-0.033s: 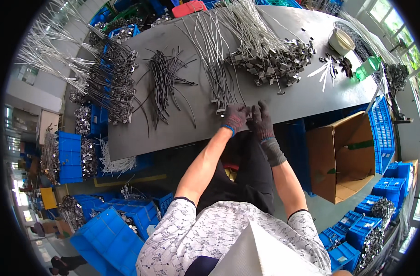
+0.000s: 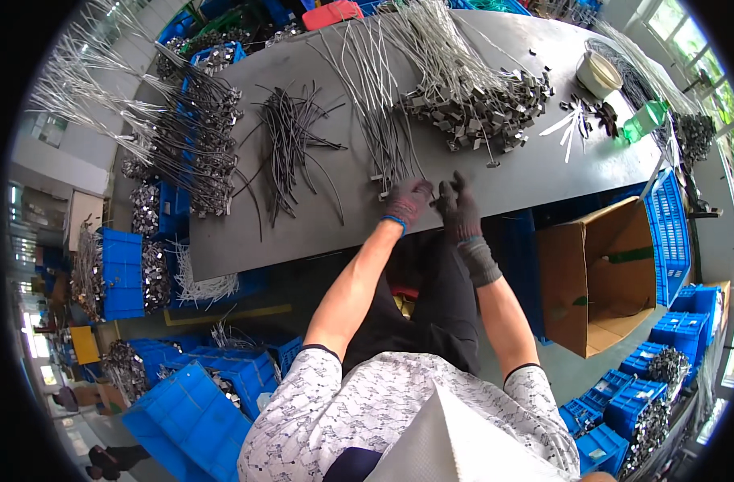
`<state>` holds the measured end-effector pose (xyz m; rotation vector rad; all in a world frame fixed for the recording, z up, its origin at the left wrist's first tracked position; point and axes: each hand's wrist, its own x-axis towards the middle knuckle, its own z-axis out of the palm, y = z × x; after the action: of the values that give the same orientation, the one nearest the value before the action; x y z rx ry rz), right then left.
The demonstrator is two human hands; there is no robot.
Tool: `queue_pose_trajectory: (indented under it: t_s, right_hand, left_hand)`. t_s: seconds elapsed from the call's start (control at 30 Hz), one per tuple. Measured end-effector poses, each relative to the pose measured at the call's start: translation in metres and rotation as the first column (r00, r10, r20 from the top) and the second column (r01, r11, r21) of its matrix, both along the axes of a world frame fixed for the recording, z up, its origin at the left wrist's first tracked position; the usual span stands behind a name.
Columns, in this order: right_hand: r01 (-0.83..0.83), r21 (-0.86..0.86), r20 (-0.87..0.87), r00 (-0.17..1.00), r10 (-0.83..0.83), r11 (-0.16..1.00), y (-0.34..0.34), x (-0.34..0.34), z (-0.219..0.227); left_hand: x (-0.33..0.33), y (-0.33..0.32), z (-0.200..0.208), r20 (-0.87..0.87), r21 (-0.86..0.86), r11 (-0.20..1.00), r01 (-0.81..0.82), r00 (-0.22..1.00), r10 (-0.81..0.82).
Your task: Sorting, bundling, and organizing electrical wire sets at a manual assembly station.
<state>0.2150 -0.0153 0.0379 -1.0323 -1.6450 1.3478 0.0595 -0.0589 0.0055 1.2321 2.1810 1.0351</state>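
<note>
My left hand [image 2: 407, 204], in a grey and red knit glove, is at the table's near edge with its fingers curled together. Its fingertips are beside the lower ends of a row of thin wires [image 2: 380, 132], pale at the far end and dark nearer me, tipped with small metal pieces. Just to the right, apart from it by a narrow gap, is my gloved right hand [image 2: 462, 213], fingers bent and pointing away from me. Its fingertips look drawn together. Anything held in either hand is too small or hidden to make out. Beyond lies a big heap of wires with square metal tips [image 2: 479, 112].
The grey metal table [image 2: 302, 241] also bears a pile of dark wires [image 2: 286, 149], a pale bowl [image 2: 598, 74], a green bottle [image 2: 645, 120] and white strips [image 2: 572, 124]. An open cardboard box [image 2: 564, 281] stands below its right edge. Blue crates [image 2: 194, 422] surround me.
My left hand has shifted slightly left and toward the wire ends. My right hand has risen a little, its fingers slightly changed. The piles on the table look the same.
</note>
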Motion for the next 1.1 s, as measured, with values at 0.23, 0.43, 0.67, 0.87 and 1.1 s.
queue_pose_trajectory:
  t_s: [0.23,0.43,0.67,0.87,1.1]
  right_hand:
    - [0.282,0.538,0.479,0.673,-0.563,0.795,0.129,0.016,-0.038]
    - [0.182,0.231,0.524,0.805,-0.279,0.956,0.159,0.038,-0.092]
    - [-0.135,0.454,0.471,0.875,-0.109,0.881,-0.026,0.245,-0.185]
    - [-0.071,-0.529,0.838,0.116,0.533,0.846,-0.257,0.428,-0.213]
    - [0.139,-0.381,0.897,0.295,0.329,0.914,-0.348,0.409,-0.179]
  left_hand:
    - [-0.110,-0.099,-0.029,-0.589,-0.049,0.891,-0.451,0.733,0.339]
    - [-0.130,-0.082,-0.058,-0.432,-0.474,0.768,-0.432,0.874,0.225]
    - [-0.121,-0.089,-0.054,0.258,-0.481,0.872,-0.096,0.935,0.245]
    - [0.009,-0.034,-0.007,0.960,0.114,0.978,-0.177,0.274,-0.062]
    - [0.176,0.041,-0.064,0.904,-0.157,0.988,0.006,0.403,0.142]
